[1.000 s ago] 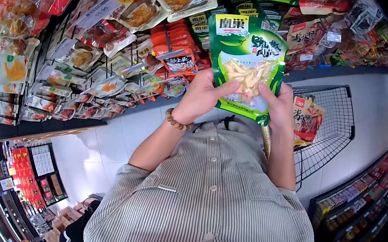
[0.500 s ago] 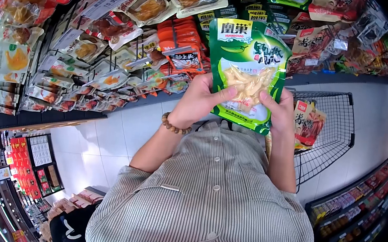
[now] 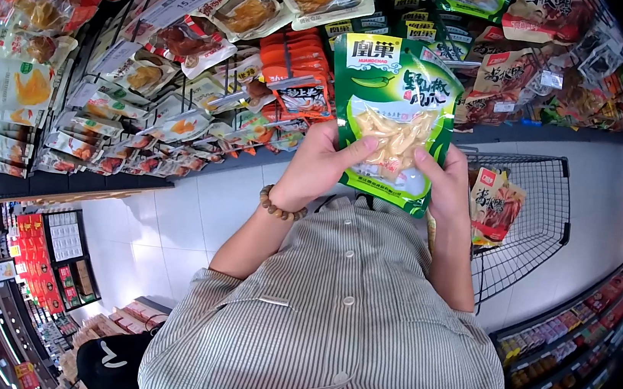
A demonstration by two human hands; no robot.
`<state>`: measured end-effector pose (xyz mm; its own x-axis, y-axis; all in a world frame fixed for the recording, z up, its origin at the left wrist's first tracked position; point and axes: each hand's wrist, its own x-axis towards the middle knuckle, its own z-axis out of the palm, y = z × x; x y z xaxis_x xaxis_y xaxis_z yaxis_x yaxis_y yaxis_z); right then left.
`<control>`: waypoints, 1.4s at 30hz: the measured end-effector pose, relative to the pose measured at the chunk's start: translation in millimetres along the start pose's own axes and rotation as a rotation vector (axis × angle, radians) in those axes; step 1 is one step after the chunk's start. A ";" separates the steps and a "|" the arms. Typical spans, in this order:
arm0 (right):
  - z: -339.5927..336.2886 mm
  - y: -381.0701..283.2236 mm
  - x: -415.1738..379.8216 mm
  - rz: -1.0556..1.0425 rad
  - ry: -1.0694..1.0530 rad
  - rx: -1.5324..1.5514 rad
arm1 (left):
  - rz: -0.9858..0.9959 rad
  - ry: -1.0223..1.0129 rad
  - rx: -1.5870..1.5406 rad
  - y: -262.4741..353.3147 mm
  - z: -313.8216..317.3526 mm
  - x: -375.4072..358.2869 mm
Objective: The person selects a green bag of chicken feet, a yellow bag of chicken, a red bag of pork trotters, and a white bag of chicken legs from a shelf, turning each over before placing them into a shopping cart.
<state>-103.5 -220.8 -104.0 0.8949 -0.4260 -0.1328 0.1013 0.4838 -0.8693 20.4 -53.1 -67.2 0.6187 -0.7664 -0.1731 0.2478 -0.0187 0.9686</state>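
Observation:
A green plastic food packet with a clear window showing pale pieces is held upright in front of my chest. My left hand grips its lower left edge, thumb on the front and the other fingers behind it. On the lower right edge, my right hand holds it the same way. A beaded bracelet circles my left wrist. Just past the packet, similar green packets hang on the rack.
Racks of hanging food packets stretch across the front and left. At the right, a wire shopping cart holds a red and beige packet. Low shelves stand at the lower right. A black item with a white mark is at the lower left.
The green packet has shifted slightly left and turned a little between my hands. My right thumb sits slightly lower. The surroundings have shifted slightly in view.

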 end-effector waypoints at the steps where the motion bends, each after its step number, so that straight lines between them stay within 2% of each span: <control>1: -1.5 1.3 1.7 -0.005 -0.011 -0.005 | 0.004 0.003 0.000 0.1 -0.3 -0.2; 7: 0.1 8.0 5.3 0.069 0.013 -0.004 | 0.003 0.014 -0.035 4.0 -3.9 -6.4; 17: 5.1 5.2 0.2 -0.011 -0.006 0.001 | 0.022 0.010 -0.079 1.7 -7.6 -8.2; 22: 9.1 5.0 -2.4 0.013 -0.017 0.035 | 0.022 0.005 -0.075 4.3 -8.9 -11.7; 29: 6.9 8.3 -4.6 0.030 0.011 0.031 | -0.040 -0.083 0.028 8.7 -14.6 -17.5; 34: 6.8 7.4 -8.1 -0.033 -0.085 0.069 | -0.010 -0.069 0.040 12.0 -14.9 -20.0; 42: 7.3 7.4 -9.6 0.023 -0.129 -0.008 | 0.004 -0.040 -0.025 14.2 -15.8 -24.6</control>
<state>-108.1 -207.6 -105.6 0.9455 -0.3127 -0.0906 0.0773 0.4861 -0.8705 20.5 -24.4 -52.0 0.5898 -0.7912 -0.1615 0.2641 0.0000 0.9645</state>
